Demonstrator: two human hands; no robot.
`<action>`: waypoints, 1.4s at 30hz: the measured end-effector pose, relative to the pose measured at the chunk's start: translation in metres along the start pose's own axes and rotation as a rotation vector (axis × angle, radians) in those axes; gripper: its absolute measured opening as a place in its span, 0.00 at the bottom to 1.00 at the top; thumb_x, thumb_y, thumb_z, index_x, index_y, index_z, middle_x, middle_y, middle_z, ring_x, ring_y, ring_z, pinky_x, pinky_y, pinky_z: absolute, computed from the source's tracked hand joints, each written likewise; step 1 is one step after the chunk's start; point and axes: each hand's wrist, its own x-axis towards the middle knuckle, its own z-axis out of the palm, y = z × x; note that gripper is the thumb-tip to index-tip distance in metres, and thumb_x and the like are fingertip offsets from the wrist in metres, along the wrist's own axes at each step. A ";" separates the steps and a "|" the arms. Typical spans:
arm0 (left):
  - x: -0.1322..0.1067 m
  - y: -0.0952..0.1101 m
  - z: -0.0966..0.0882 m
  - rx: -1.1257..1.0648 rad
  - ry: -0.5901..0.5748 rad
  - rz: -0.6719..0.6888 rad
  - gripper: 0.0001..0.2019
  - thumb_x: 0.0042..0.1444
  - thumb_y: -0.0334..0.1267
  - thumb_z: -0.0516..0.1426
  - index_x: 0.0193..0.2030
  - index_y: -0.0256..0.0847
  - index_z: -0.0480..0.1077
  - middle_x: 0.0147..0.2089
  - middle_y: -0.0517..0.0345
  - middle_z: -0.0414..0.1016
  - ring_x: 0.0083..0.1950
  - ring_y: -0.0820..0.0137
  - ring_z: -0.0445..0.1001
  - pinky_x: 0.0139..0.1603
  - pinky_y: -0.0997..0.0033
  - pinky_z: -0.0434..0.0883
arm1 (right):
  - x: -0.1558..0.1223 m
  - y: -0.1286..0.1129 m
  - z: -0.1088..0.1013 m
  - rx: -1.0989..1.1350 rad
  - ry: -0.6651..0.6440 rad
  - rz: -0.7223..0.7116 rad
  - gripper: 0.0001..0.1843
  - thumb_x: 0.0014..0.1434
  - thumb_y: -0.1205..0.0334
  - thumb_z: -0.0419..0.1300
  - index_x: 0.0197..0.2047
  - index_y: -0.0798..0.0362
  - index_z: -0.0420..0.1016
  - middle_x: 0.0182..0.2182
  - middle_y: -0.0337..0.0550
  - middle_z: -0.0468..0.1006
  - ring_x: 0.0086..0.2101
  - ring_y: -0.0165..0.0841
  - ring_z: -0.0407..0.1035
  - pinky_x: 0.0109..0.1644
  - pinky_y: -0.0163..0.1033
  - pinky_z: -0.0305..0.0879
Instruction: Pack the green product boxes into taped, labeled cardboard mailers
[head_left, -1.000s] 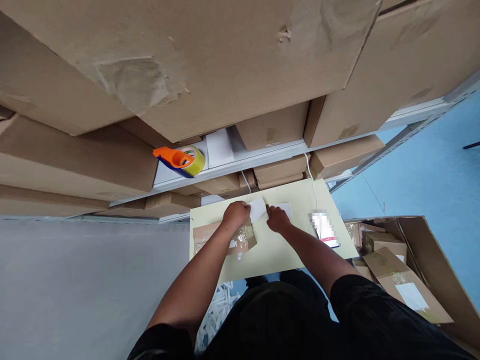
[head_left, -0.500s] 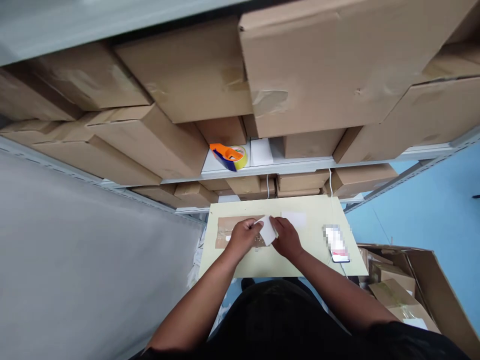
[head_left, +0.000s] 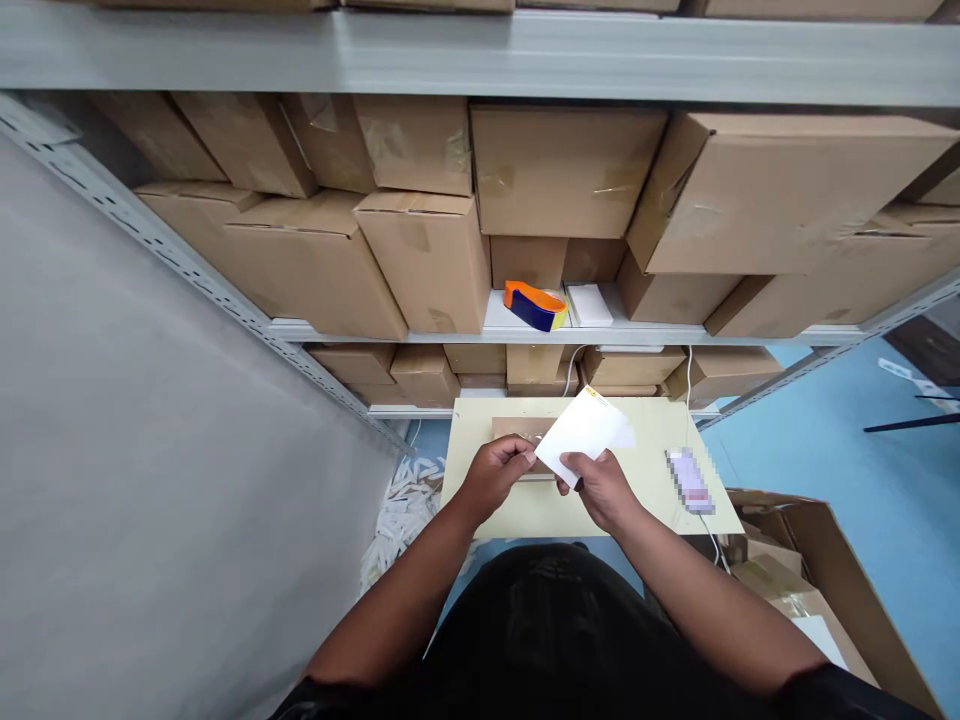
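My right hand (head_left: 600, 487) pinches the lower corner of a white sheet of paper (head_left: 585, 432) and holds it tilted above a small pale yellow table (head_left: 495, 500). My left hand (head_left: 496, 470) is curled beside it, fingertips at the sheet's lower left edge. Under the sheet lies a flat brown taped parcel (head_left: 517, 430), partly hidden by both hands. A phone (head_left: 688, 480) with a white cable lies on the table's right side.
Metal shelving (head_left: 525, 330) packed with cardboard boxes stands behind the table. An orange and blue tape dispenser (head_left: 534, 305) sits on the shelf. An open carton (head_left: 817, 570) of parcels stands at the right. White scraps (head_left: 401, 505) litter the floor at the left.
The white sheet has been lifted off the parcel and now stands higher and tilted in my right hand. The camera has tipped upward, so more of the shelving shows.
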 end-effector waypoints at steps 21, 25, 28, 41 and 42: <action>-0.017 0.000 -0.024 -0.122 -0.084 -0.011 0.08 0.54 0.41 0.63 0.30 0.38 0.75 0.30 0.58 0.73 0.35 0.69 0.70 0.40 0.68 0.66 | -0.011 0.014 0.024 -0.040 -0.059 0.041 0.12 0.46 0.63 0.68 0.35 0.58 0.78 0.26 0.42 0.78 0.22 0.31 0.67 0.20 0.36 0.63; -0.010 -0.004 -0.018 -0.084 -0.092 0.012 0.08 0.54 0.40 0.62 0.29 0.39 0.74 0.31 0.58 0.72 0.35 0.69 0.69 0.41 0.68 0.66 | -0.009 0.012 0.019 -0.042 -0.048 0.045 0.11 0.45 0.63 0.68 0.34 0.57 0.77 0.25 0.42 0.77 0.21 0.30 0.66 0.19 0.35 0.62; -0.005 -0.008 -0.013 -0.064 -0.086 0.027 0.06 0.53 0.38 0.62 0.28 0.39 0.74 0.31 0.59 0.71 0.36 0.69 0.69 0.41 0.68 0.66 | -0.007 0.013 0.013 -0.038 -0.046 0.050 0.11 0.46 0.63 0.68 0.34 0.58 0.77 0.25 0.41 0.78 0.21 0.30 0.66 0.19 0.35 0.61; 0.007 -0.015 -0.001 -0.069 -0.066 -0.033 0.07 0.52 0.38 0.60 0.27 0.39 0.74 0.28 0.59 0.71 0.34 0.69 0.68 0.39 0.68 0.65 | 0.000 0.014 -0.006 -0.090 0.016 0.019 0.10 0.47 0.62 0.68 0.31 0.59 0.79 0.24 0.42 0.78 0.20 0.30 0.66 0.20 0.36 0.62; 0.008 -0.015 -0.001 -0.064 -0.067 -0.038 0.06 0.51 0.38 0.60 0.27 0.39 0.74 0.28 0.59 0.71 0.34 0.69 0.68 0.39 0.69 0.65 | 0.001 0.015 -0.007 -0.090 0.019 0.020 0.10 0.47 0.62 0.67 0.31 0.59 0.79 0.24 0.42 0.78 0.20 0.30 0.66 0.19 0.36 0.62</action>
